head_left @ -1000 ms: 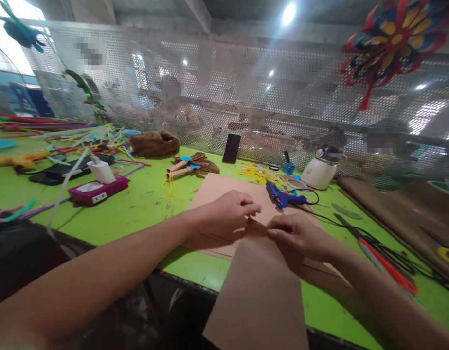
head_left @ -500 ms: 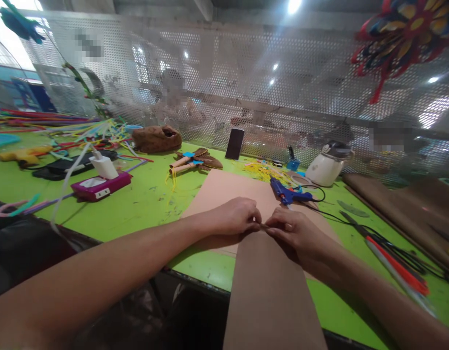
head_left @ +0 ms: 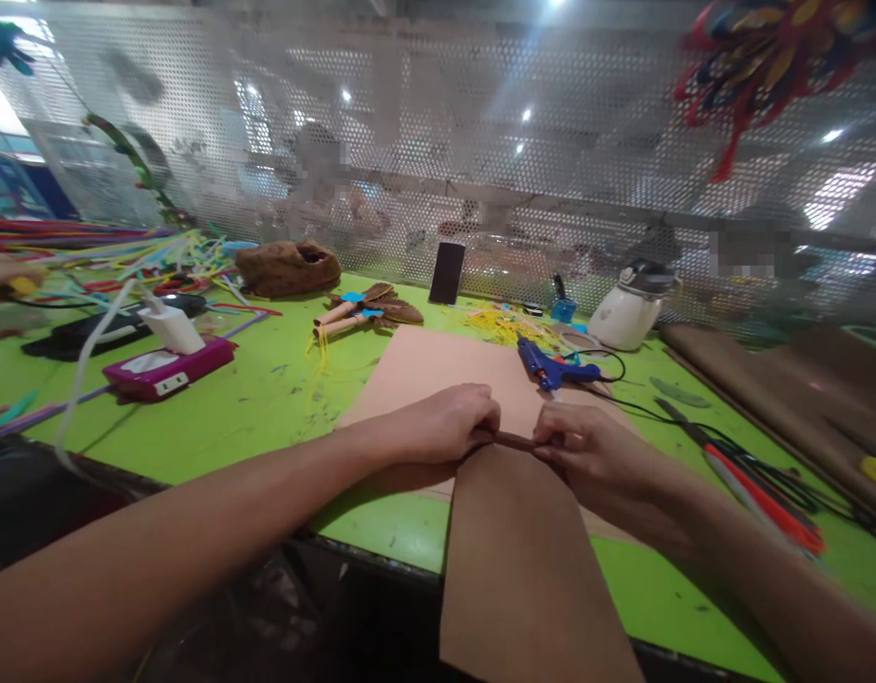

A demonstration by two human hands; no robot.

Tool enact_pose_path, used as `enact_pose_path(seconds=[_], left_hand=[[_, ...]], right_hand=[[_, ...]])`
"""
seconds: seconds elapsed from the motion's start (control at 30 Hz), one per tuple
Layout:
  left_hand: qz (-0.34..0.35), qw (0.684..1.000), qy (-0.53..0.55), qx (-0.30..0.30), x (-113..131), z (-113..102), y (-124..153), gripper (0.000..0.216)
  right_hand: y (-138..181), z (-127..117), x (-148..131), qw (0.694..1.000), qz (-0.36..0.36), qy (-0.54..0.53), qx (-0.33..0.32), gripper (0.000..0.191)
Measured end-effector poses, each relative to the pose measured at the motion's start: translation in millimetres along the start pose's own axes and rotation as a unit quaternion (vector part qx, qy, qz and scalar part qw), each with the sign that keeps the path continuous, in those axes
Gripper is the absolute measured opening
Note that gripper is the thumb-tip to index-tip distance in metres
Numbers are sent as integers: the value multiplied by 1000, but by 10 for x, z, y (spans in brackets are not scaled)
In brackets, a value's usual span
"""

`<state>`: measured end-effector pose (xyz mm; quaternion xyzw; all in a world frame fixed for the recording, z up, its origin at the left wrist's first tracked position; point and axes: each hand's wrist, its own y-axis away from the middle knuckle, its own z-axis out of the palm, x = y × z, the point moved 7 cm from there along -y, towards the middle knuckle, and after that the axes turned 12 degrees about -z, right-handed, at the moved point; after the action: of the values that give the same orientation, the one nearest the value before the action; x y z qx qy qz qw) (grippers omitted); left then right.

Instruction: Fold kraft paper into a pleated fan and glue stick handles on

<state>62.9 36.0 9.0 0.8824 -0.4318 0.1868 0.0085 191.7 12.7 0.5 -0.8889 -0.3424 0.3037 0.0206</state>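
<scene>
Just this side of the blue glue gun [head_left: 551, 367], the left hand [head_left: 456, 422] and right hand [head_left: 590, 444] pinch the brown paper strip's [head_left: 523, 560] far edge, fingers closed.

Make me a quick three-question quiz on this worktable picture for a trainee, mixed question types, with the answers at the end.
1. True or false: the left hand and right hand both hold the far end of the brown sheet.

2. The glue gun lying just beyond the right hand is: A red, B blue, C white.

3. Fill in the colour: a ____ charger is plugged into the purple power strip.

Key: 1 true; 2 B; 3 white.
</scene>
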Motion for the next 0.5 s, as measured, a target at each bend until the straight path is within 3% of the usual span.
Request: enact_pose_path(seconds=[0.13, 0.27, 0.5], left_hand=[[0, 1000, -2, -14, 63, -38, 48, 17], [-21, 999, 0, -29, 142, -105, 144, 15], [-39, 997, -16, -61, 183, -180, 258, 10]], right_hand=[[10, -42, -37, 998, -32, 36, -44, 10], [37, -81, -103, 993, -63, 54, -78, 26], [97, -70, -66, 990, -36, 64, -117, 32]])
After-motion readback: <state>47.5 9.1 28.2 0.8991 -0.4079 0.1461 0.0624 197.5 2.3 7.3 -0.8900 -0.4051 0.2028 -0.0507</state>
